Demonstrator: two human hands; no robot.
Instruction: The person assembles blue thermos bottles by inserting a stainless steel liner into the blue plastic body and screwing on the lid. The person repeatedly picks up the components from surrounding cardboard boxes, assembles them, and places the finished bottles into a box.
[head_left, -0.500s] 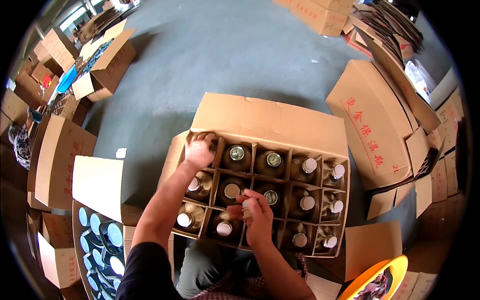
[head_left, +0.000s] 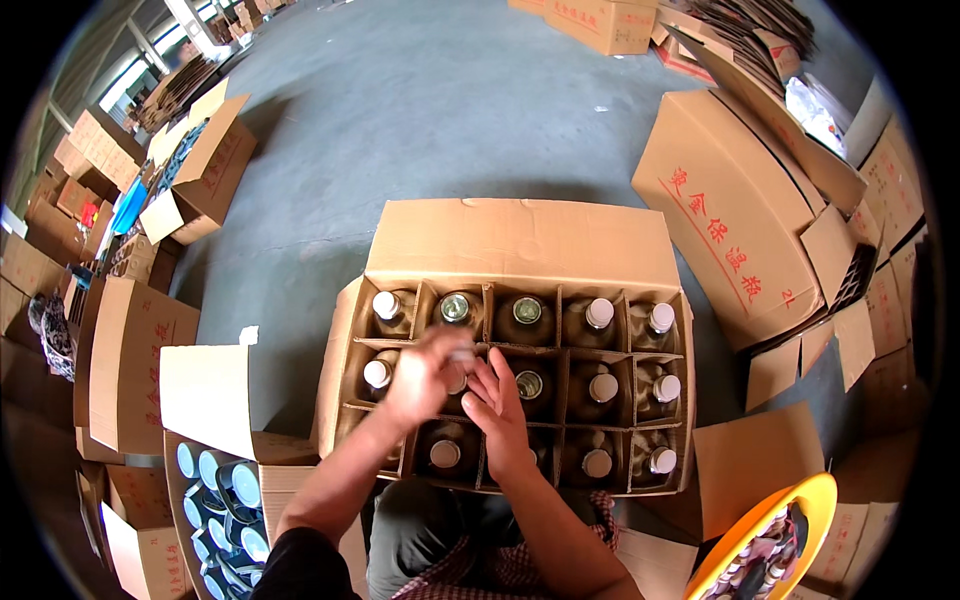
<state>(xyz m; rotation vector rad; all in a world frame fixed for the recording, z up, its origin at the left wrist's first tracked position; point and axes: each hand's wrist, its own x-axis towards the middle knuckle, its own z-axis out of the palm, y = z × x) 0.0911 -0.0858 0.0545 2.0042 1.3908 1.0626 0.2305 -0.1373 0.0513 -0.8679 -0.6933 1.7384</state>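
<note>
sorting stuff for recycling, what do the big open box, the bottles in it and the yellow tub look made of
The open box looks like matte brown corrugated cardboard, with folded flaps and thin dividers. The bottles seem to be glossy brown glass or glazed ceramic, judging by their sheen; which one is unclear. Their caps look like pale smooth plastic or metal. The yellow tub appears to be glossy moulded plastic, given its bright even colour.

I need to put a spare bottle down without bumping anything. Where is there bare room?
Bare grey floor beyond the divided box's far flap, between the side cartons. Crowded: the box cells, where left hand and right hand meet, and both flanks.
</note>
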